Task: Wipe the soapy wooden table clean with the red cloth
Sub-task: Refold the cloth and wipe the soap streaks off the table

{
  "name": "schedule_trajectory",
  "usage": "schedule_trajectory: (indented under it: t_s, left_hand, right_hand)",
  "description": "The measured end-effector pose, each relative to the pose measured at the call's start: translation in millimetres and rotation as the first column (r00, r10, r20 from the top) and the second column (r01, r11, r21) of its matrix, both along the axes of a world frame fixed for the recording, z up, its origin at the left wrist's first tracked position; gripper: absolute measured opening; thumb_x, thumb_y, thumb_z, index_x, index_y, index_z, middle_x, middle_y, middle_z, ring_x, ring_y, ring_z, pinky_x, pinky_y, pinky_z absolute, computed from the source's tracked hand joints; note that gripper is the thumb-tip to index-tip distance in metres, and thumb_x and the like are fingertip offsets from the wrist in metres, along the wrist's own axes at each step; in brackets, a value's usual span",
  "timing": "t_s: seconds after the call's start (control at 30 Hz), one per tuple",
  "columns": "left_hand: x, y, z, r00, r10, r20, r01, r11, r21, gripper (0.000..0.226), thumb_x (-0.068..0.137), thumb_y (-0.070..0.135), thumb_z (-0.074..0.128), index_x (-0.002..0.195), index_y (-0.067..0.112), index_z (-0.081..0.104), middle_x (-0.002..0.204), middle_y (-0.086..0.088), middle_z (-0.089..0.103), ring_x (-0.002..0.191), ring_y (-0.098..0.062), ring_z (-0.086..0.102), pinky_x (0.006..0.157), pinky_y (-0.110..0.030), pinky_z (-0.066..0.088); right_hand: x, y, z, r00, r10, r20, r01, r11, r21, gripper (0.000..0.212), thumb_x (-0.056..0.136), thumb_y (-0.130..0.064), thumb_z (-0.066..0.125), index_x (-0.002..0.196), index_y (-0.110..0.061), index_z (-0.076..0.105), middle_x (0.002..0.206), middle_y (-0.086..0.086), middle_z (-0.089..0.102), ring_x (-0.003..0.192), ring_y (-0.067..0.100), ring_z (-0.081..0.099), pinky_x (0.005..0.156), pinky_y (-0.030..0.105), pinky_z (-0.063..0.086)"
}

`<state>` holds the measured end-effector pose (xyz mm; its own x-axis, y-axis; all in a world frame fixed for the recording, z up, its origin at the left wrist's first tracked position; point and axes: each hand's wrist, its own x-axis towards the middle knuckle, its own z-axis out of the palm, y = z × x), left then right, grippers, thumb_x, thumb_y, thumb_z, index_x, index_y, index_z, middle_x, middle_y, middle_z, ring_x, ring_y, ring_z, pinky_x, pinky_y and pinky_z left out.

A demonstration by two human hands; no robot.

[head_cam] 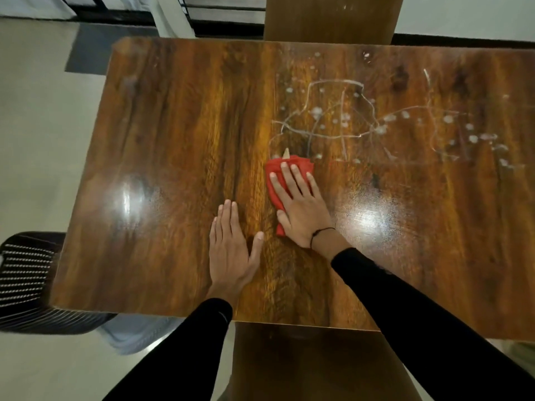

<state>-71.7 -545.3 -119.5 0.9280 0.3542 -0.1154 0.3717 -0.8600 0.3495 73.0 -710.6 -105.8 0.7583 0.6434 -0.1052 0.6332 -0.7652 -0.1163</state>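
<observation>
Now the red cloth (285, 180) is pressed flat to the wooden counter (179, 134) under the right hand (301, 206), near the middle of the top. The fingers (289, 180) of that hand are spread out straight over the cloth; nothing is pinched or gripped, the cloth is simply held down by the palm. Just beside the cloth, on its near left, the left hand (231, 250) is laid flat on bare wood, its fingers extended and close together, with nothing held.

Beyond the cloth and off to its right, soap (344, 117) is seen in white streaks and small foamy dots, and the trails are spread well out toward the far right of the counter. The nearest streaks are almost touched by the cloth's far edge. To the left of the cloth no soap can be made out, only glossy wood and glare from the lights.

By that showing, the job is judged partly done at most: the left side looks clean, while the whole soapy patch past and right of the cloth is left to be wiped.
</observation>
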Motion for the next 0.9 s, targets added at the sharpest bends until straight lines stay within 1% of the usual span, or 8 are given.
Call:
schedule_trajectory:
  t_s: [0.2, 0.43, 0.6, 0.67, 0.77, 0.83, 0.87, 0.9]
  left_hand:
    - [-2, 3, 6, 0.999, -0.03, -0.013, 0.03, 0.999, -0.021, 0.095, 0.106, 0.076, 0.019, 0.175, 0.011, 0.011, 0.184, -0.009, 0.009, 0.172, -0.022, 0.005, 0.14, -0.046, 0.01]
    - [-4, 6, -1, 0.998, -0.038, 0.041, 0.04, 0.998, -0.04, 0.094, 0.107, 0.075, 0.02, 0.174, 0.009, 0.016, 0.183, -0.011, 0.014, 0.171, -0.025, 0.009, 0.139, -0.046, 0.01]
    - [-6, 10, 3, 0.989, 0.021, 0.147, 0.015, 0.97, -0.244, 0.086, 0.11, 0.07, 0.021, 0.174, 0.013, 0.017, 0.183, -0.006, 0.018, 0.171, -0.02, 0.013, 0.139, -0.044, 0.013]
    - [-7, 12, 10, 0.982, 0.1, 0.159, -0.028, 0.916, -0.4, 0.083, 0.109, 0.069, 0.025, 0.174, 0.017, 0.019, 0.181, -0.002, 0.02, 0.169, -0.019, 0.018, 0.137, -0.045, 0.016]
    - [-10, 14, 28, 0.977, 0.164, 0.138, -0.061, 0.831, -0.554, 0.075, 0.109, 0.067, 0.029, 0.17, 0.023, 0.032, 0.176, 0.001, 0.029, 0.163, -0.016, 0.028, 0.131, -0.041, 0.023]
    - [-11, 11, 44, 0.979, 0.148, 0.138, -0.036, 0.799, -0.6, 0.07, 0.109, 0.066, 0.03, 0.159, 0.023, 0.05, 0.164, 0.0, 0.046, 0.152, -0.014, 0.042, 0.125, -0.038, 0.033]
    - [-12, 7, 54, 0.981, 0.129, 0.144, -0.011, 0.78, -0.626, 0.066, 0.109, 0.066, 0.031, 0.15, 0.023, 0.059, 0.154, 0.0, 0.055, 0.144, -0.013, 0.051, 0.121, -0.037, 0.04]
    - [-13, 2, 65, 0.982, 0.116, 0.148, 0.01, 0.755, -0.655, 0.061, 0.108, 0.065, 0.033, 0.14, 0.025, 0.066, 0.142, 0.002, 0.065, 0.132, -0.01, 0.059, 0.114, -0.035, 0.048]
  right_hand:
    - [-13, -54, -4, 0.906, 0.424, -0.015, -0.424, 0.905, -0.034, 0.094, 0.098, -0.042, 0.049, 0.177, -0.027, 0.001, 0.185, 0.005, -0.007, 0.171, 0.028, -0.003, 0.137, 0.056, 0.01]
    - [25, -15, -3, 0.992, 0.126, 0.004, -0.126, 0.991, -0.043, 0.087, 0.101, -0.042, 0.042, 0.177, -0.023, 0.005, 0.185, 0.009, -0.003, 0.171, 0.032, 0.001, 0.135, 0.06, 0.015]
    - [-40, -16, 1, 0.956, 0.29, -0.057, -0.292, 0.955, -0.043, 0.094, 0.096, -0.042, 0.047, 0.177, -0.025, 0.004, 0.185, 0.009, -0.004, 0.171, 0.032, 0.002, 0.137, 0.055, 0.009]
    - [-77, -35, 12, 0.948, 0.308, -0.076, -0.315, 0.944, -0.101, 0.095, 0.094, -0.045, 0.057, 0.177, -0.024, 0.015, 0.183, 0.013, 0.011, 0.165, 0.038, 0.023, 0.133, 0.055, 0.025]
    - [-108, -54, 33, 0.979, 0.134, -0.151, -0.147, 0.986, -0.08, 0.068, 0.096, -0.04, 0.054, 0.161, -0.022, 0.047, 0.162, 0.009, 0.049, 0.136, 0.032, 0.053, 0.114, 0.051, 0.054]
    - [-119, -53, 56, 0.93, -0.146, -0.337, 0.197, 0.973, 0.122, 0.044, 0.099, -0.029, 0.045, 0.139, -0.02, 0.061, 0.134, 0.002, 0.063, 0.118, 0.022, 0.059, 0.101, 0.045, 0.058]
    - [-124, -53, 68, 0.845, -0.302, -0.441, 0.431, 0.873, 0.228, 0.036, 0.1, -0.025, 0.043, 0.126, -0.018, 0.066, 0.118, 0.002, 0.068, 0.107, 0.02, 0.063, 0.095, 0.042, 0.059]
    - [-128, -54, 80, 0.716, -0.439, -0.543, 0.654, 0.693, 0.302, 0.033, 0.102, -0.021, 0.04, 0.117, -0.015, 0.069, 0.107, 0.003, 0.071, 0.099, 0.021, 0.067, 0.089, 0.042, 0.061]
